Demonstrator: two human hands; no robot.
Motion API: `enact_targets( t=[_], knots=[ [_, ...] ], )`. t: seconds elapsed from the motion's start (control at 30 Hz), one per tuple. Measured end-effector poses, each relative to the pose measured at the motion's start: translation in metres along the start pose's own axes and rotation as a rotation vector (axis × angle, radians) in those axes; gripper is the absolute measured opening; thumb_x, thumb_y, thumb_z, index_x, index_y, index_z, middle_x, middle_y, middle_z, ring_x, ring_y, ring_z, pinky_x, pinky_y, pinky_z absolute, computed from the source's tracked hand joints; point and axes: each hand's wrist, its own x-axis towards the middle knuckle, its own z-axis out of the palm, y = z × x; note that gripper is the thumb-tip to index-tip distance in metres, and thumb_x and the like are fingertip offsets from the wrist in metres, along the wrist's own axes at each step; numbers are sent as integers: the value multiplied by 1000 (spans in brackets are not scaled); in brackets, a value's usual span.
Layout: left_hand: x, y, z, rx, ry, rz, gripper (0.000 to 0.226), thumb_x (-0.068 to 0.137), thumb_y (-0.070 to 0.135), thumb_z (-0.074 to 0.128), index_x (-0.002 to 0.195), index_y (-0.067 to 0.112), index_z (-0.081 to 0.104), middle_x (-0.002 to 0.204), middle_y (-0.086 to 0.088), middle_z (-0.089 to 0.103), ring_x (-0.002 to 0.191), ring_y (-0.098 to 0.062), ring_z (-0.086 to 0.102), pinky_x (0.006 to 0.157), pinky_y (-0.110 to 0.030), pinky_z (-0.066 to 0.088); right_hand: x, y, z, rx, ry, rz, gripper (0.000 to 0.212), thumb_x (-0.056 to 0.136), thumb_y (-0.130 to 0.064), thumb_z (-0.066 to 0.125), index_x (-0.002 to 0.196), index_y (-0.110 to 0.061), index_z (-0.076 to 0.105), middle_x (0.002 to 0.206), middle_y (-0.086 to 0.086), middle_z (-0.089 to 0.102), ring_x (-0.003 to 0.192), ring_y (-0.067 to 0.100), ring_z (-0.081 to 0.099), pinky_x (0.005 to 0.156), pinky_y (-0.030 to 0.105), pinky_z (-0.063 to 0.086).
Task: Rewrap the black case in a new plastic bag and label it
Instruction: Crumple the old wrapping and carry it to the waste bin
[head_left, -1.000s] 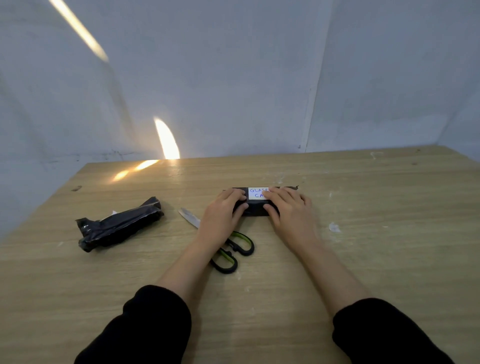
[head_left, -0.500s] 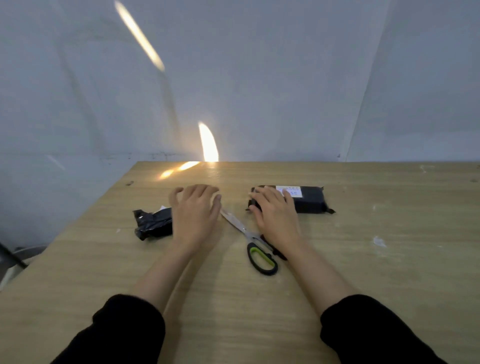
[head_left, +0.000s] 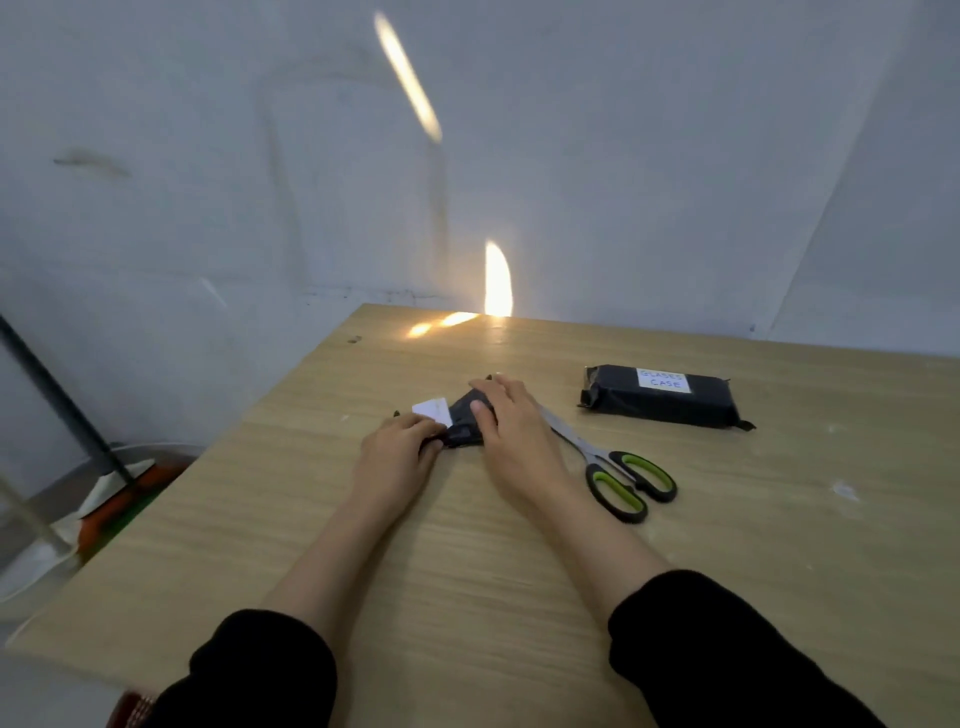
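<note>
The black case (head_left: 662, 399), wrapped in black plastic with a white label (head_left: 663, 380) on top, lies alone on the wooden table (head_left: 467, 571) at the right. Both my hands are on a crumpled piece of black plastic (head_left: 465, 423) with a white slip (head_left: 431, 409) sticking out at its left. My left hand (head_left: 397, 457) grips its near left end. My right hand (head_left: 511, 421) lies over its right part, fingers pressing down and pinching it.
Scissors (head_left: 613, 470) with black and green handles lie just right of my right hand, blades pointing under it. The table's left edge drops to the floor, where a dark pole (head_left: 62, 400) and orange and white items (head_left: 114, 499) stand. Grey walls close behind.
Both hands left the labelled case and moved left onto the crumpled black plastic, gripping it. The camera swung left, so the case now sits far right.
</note>
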Motion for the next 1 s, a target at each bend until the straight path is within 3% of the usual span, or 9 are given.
enact_targets(
  t=[0.1, 0.17, 0.27, 0.33, 0.4, 0.5, 0.67, 0.83, 1.0],
  knots=[
    [-4, -5, -6, -173, 43, 11, 17, 85, 8, 64, 98, 9, 74, 104, -1, 70, 97, -22, 64, 82, -29, 47, 16, -7, 11, 76, -69, 167, 40, 98, -33, 44, 138, -34, 44, 146, 10, 32, 137, 24, 31, 108, 39, 35],
    [-5, -9, -10, -257, 60, 16, 13, 80, 2, 68, 89, 6, 75, 97, -1, 71, 89, -18, 66, 78, -16, 45, 25, -9, 15, 147, -155, 253, 48, 92, -33, 55, 138, -39, 43, 131, 12, 40, 125, 24, 39, 104, 38, 37],
    [-4, -12, -13, -331, 69, 46, 13, 73, -4, 72, 81, 5, 76, 90, -2, 72, 84, -15, 67, 75, 0, 38, 31, -8, 10, 159, -312, 234, 61, 87, -20, 64, 143, -27, 42, 116, 7, 53, 108, 19, 50, 89, 24, 39],
    [-5, -11, -14, -362, 90, 61, 14, 70, -6, 73, 78, 5, 76, 87, -1, 73, 81, -14, 68, 75, -1, 40, 34, -7, 2, 114, -427, 221, 54, 88, -16, 65, 139, -16, 49, 127, 5, 58, 113, 17, 53, 87, 19, 36],
    [-5, -9, -14, -374, 139, 80, 14, 70, -7, 73, 77, 5, 75, 85, -1, 72, 78, -13, 67, 74, -2, 41, 35, -6, -5, 104, -453, 220, 37, 86, -16, 67, 123, -11, 62, 117, 5, 64, 98, 14, 57, 76, 18, 42],
    [-7, -3, -16, -358, 241, 75, 13, 72, -1, 74, 81, 8, 73, 87, 1, 69, 78, -12, 64, 72, -7, 44, 26, -7, -5, 212, -316, 227, 19, 84, -14, 69, 102, -11, 64, 89, 2, 61, 73, 10, 53, 58, 17, 41],
    [-14, 4, -34, -659, 229, -347, 21, 78, 15, 75, 97, 18, 67, 91, 5, 71, 84, -3, 64, 72, -16, 50, 0, -17, 7, 306, -12, 83, 10, 83, -10, 69, 80, -15, 60, 82, -2, 63, 76, 8, 56, 64, 18, 44],
    [-40, -5, -77, -1360, 120, -609, 17, 91, 5, 57, 103, -1, 67, 92, -11, 70, 90, -21, 65, 70, -20, 58, -20, -63, 18, 361, 74, -99, 11, 76, -7, 71, 83, -16, 70, 91, 3, 67, 82, 13, 60, 73, 20, 47],
    [-93, -38, -126, -1448, 105, -576, 20, 93, 13, 57, 111, 10, 66, 102, -7, 69, 95, -17, 66, 69, -29, 59, -44, -133, 50, 405, 48, -267, 11, 81, -11, 70, 91, -8, 75, 90, 7, 67, 85, 15, 62, 76, 26, 50]
  ],
)
